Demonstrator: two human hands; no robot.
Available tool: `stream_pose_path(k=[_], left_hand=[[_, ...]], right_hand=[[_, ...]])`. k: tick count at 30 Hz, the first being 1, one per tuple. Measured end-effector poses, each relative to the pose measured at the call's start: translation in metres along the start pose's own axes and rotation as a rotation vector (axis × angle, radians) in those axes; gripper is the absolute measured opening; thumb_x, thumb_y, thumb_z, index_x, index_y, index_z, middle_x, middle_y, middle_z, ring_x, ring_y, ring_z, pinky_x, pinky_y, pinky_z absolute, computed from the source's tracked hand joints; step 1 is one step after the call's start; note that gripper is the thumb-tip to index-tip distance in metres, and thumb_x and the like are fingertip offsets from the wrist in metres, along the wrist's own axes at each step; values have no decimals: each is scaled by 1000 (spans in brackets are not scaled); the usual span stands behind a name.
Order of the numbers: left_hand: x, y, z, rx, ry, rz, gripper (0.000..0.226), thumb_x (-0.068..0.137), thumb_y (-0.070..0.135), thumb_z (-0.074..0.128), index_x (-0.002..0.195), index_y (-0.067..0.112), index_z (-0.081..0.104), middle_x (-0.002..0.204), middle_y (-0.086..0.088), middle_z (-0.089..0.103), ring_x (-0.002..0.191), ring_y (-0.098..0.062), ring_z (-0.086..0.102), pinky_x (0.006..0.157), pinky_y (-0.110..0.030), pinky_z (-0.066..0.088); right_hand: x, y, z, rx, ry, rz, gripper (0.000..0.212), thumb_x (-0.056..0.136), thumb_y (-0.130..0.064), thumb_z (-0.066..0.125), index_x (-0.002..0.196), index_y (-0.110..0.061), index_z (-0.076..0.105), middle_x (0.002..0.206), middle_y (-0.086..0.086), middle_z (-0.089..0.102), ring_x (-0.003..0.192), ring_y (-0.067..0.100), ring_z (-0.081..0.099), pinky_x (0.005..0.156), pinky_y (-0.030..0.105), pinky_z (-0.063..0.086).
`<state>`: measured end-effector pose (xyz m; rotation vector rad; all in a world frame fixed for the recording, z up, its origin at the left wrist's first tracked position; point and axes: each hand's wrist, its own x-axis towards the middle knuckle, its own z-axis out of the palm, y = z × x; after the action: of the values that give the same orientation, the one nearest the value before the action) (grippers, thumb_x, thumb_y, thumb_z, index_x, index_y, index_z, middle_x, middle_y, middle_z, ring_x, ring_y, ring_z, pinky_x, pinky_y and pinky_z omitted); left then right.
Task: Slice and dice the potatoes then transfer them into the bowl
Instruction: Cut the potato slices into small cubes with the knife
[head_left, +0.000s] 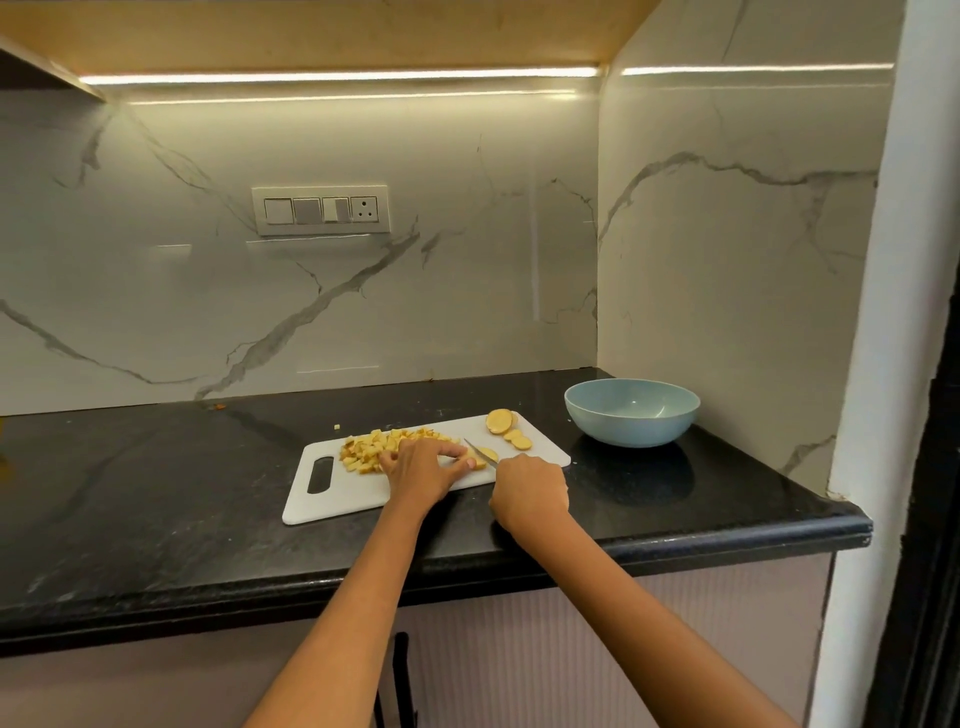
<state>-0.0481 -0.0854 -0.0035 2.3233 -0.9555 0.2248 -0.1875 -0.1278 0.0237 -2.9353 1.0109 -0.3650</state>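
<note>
The left hand is laid flat on the cutting board, fingers spread over potato pieces. A knife is gripped by the right hand, fingers curled round its handle. Potato slices lie near the bowl on the tabletop.

A black speckled surface meets a white marble-veined backsplash — a switch plate with a socket sits on it, under a glowing light strip. Below, ribbed cabinet doors — one dark handle.
</note>
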Motion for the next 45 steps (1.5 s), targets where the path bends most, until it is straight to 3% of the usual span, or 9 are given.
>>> stream_pose_path(k=[6, 14, 17, 23, 26, 29, 33, 38, 45], left_hand=[[2, 0, 1, -102, 157, -33, 18, 90, 31, 57, 101, 27, 71, 116, 8, 65, 116, -15, 49, 91, -37, 20], [0, 1, 0, -81, 112, -39, 14, 85, 34, 64, 93, 29, 73, 109, 10, 67, 111, -14, 50, 86, -35, 18], [1, 0, 0, -87, 91, -43, 14, 84, 35, 64, 93, 29, 72, 110, 10, 66, 111, -16, 50, 92, -39, 21], [0, 1, -4, -5, 100, 9, 16, 85, 37, 62, 94, 30, 72, 111, 9, 66, 110, -15, 51, 86, -35, 22], [-3, 3, -2, 39, 127, 18, 17, 86, 37, 61, 95, 30, 72, 113, 9, 65, 112, -15, 49, 83, -32, 18], [-1, 1, -2, 40, 125, 16, 18, 86, 38, 60, 97, 30, 72, 115, 9, 65, 114, -15, 48, 89, -34, 21], [-3, 0, -1, 21, 120, 20, 18, 86, 37, 60, 97, 28, 72, 115, 8, 64, 114, -15, 49, 92, -37, 22], [-2, -1, -1, -57, 110, -23, 16, 89, 30, 58, 97, 29, 71, 115, 9, 64, 113, -15, 50, 95, -39, 21], [-2, 1, -3, -105, 166, -58, 14, 89, 22, 60, 93, 26, 72, 103, 5, 69, 106, -15, 54, 89, -36, 22]], right_hand=[[-3, 7, 1, 124, 24, 70, 27, 96, -23, 44, 115, -8, 57, 112, 9, 62, 99, 21, 60, 72, 25, 42], [2, -5, -1, 136, -17, 59, 27, 97, -21, 42, 115, -8, 57, 115, 9, 61, 104, 22, 58, 73, 26, 39], [4, -6, -1, 134, -34, 59, 27, 97, -21, 41, 114, -8, 57, 113, 9, 61, 103, 22, 58, 74, 25, 40], [16, -10, -15, 186, -178, 64, 34, 96, -22, 41, 127, -8, 49, 128, 10, 53, 117, 25, 50, 95, 32, 36], [7, -4, -12, 122, -184, 36, 33, 98, -24, 40, 125, -9, 50, 126, 9, 55, 114, 24, 52, 90, 30, 39], [-4, 1, -7, 52, -130, 8, 30, 98, -22, 41, 124, -11, 51, 121, 8, 58, 109, 23, 56, 81, 28, 41], [-4, -6, -3, -19, -33, -14, 28, 98, -19, 41, 122, -9, 54, 118, 8, 59, 106, 22, 57, 81, 27, 43], [-1, -4, -1, 54, -9, 25, 28, 97, -22, 43, 118, -8, 56, 115, 9, 61, 103, 22, 59, 76, 26, 42], [-1, -7, -3, 161, -39, 56, 29, 96, -24, 44, 118, -8, 55, 116, 9, 60, 105, 23, 57, 74, 26, 38]])
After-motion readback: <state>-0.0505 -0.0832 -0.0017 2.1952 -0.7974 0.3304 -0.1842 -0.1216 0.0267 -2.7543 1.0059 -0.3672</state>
